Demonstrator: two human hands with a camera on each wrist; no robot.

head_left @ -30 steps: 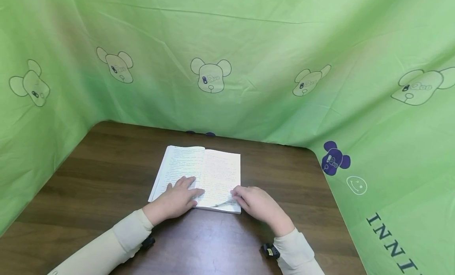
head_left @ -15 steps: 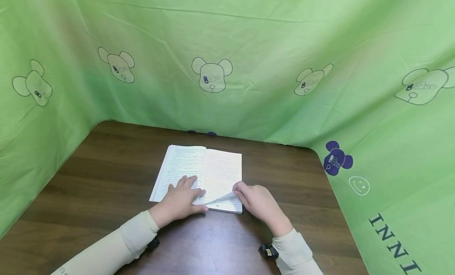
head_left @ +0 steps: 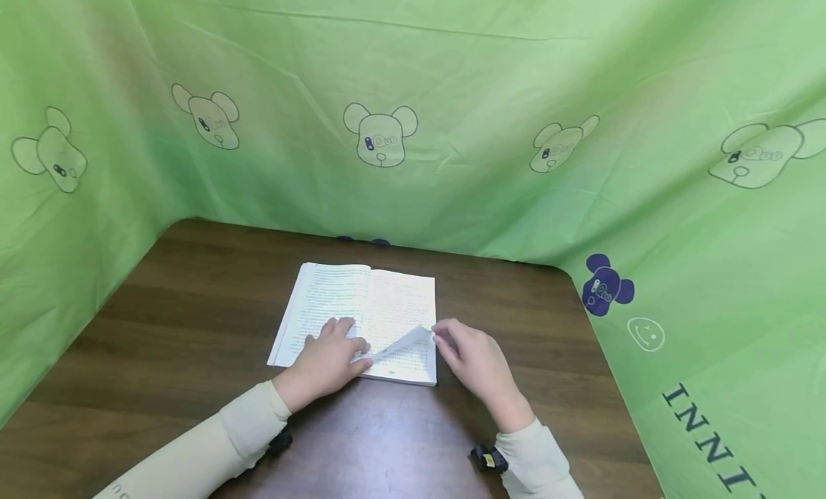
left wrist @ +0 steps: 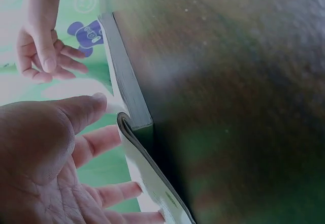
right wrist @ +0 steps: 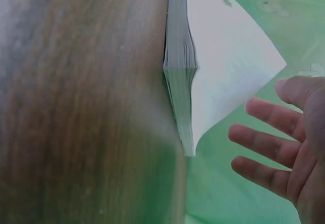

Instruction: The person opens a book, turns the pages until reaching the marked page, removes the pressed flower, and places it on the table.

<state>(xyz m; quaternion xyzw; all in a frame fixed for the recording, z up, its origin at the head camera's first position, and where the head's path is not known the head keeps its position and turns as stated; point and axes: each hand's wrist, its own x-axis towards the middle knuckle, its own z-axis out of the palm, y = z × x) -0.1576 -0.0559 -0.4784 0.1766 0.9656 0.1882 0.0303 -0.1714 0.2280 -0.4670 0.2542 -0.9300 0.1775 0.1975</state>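
An open book (head_left: 335, 287) lies on the table, with printed text on both pages. Across its left page near the spine rests my left hand (head_left: 323, 359), fingers spread and thumb at the bottom edge by the fold. The lower outer corner of a right-hand page (head_left: 413, 335) is lifted and bent up, baring the printed page beneath. Just right of that corner is my right hand (head_left: 474, 355); in the right wrist view its thumb (right wrist: 299, 89) and fingers are parted, next to the raised page (right wrist: 228, 56), with no grip on it visible.
Brown wooden table (head_left: 213, 291) extends around the book. A green curtain (head_left: 452, 76) with printed bear heads hangs behind it and at both sides. Black wrist devices (head_left: 488, 459) sit below the pale sleeves (head_left: 538, 459).
The right-hand page's lower corner has risen and folded further back. My right hand, which pinched it, has moved slightly up and its fingers have parted. The left hand stays on the book.
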